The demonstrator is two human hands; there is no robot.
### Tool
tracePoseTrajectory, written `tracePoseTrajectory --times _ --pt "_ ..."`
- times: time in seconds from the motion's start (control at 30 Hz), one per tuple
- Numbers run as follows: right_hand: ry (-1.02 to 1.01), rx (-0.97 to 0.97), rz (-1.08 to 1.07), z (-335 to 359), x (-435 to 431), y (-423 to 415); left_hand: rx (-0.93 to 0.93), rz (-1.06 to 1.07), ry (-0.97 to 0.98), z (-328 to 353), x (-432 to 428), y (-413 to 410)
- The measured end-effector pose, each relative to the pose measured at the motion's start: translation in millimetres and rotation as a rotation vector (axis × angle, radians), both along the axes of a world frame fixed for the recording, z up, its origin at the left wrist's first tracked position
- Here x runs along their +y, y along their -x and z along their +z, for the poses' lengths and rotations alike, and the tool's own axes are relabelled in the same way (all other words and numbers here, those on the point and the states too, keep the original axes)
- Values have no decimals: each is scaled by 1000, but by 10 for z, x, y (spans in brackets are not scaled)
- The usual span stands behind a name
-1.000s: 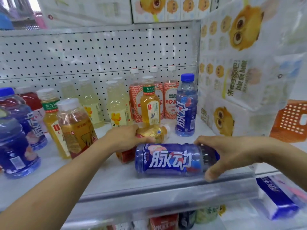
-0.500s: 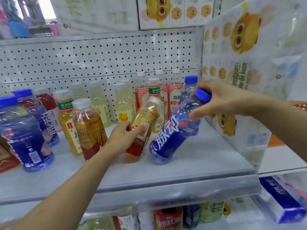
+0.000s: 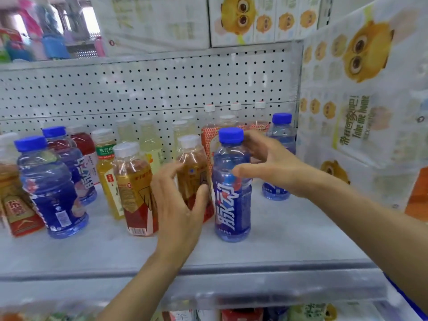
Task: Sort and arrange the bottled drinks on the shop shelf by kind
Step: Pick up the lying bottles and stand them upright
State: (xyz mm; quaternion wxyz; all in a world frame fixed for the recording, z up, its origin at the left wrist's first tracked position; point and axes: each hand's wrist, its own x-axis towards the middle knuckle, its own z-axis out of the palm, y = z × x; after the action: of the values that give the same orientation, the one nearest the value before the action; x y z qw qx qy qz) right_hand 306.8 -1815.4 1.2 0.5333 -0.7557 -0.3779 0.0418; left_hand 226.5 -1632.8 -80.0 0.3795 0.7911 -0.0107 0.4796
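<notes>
A blue drink bottle point(image 3: 232, 200) with a blue cap stands upright at the middle of the shelf point(image 3: 289, 230). My right hand point(image 3: 268, 165) hovers around its neck with fingers spread and straight, the thumb in front of the bottle. Just left of it stands an amber tea bottle point(image 3: 192, 167) with a white cap. My left hand point(image 3: 178, 205) spans this bottle's lower part, thumb on its right side and fingers on its left. A second blue bottle point(image 3: 281, 140) stands at the back right.
More blue bottles point(image 3: 49, 186), an amber tea bottle point(image 3: 133, 188), a yellow tea bottle point(image 3: 105, 163), pale lemon drinks point(image 3: 150, 140) and orange-labelled bottles point(image 3: 209, 135) stand left and behind. Wrapped tissue packs point(image 3: 361, 100) wall off the right. The shelf's front lip point(image 3: 254, 288) runs below.
Both bottles went from lying flat, through a tilt, to standing upright side by side. My right hand has let go of the blue bottle's cap and opened.
</notes>
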Motion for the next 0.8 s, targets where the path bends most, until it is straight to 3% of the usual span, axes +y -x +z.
tracePoseTrajectory --times 0.07,0.13,0.2,0.3,0.43,0.53,0.67,0.8 --pt "-79 -16 5 -88 -81 19 10 -218 -2 -40 -178 45" --pt "-299 -82 -174 -227 -133 32 191 -403 146 -35 -311 41" --pt "-466 -131 -516 -347 -199 -46 362 -453 219 -37 -374 7" --pt "-407 -70 -760 -449 -320 -300 478 -419 264 5 -426 -61" --pt "-184 146 -644 -495 -316 -531 505 -273 310 63 -635 -192" --pt "-147 150 -630 -565 -321 -561 504 -215 339 50 -772 -234" --pt "-92 157 -541 -664 -483 -494 557 -350 456 14 -766 -198" --pt "-132 145 -365 -756 -647 -288 496 -398 472 -46 -776 -192"
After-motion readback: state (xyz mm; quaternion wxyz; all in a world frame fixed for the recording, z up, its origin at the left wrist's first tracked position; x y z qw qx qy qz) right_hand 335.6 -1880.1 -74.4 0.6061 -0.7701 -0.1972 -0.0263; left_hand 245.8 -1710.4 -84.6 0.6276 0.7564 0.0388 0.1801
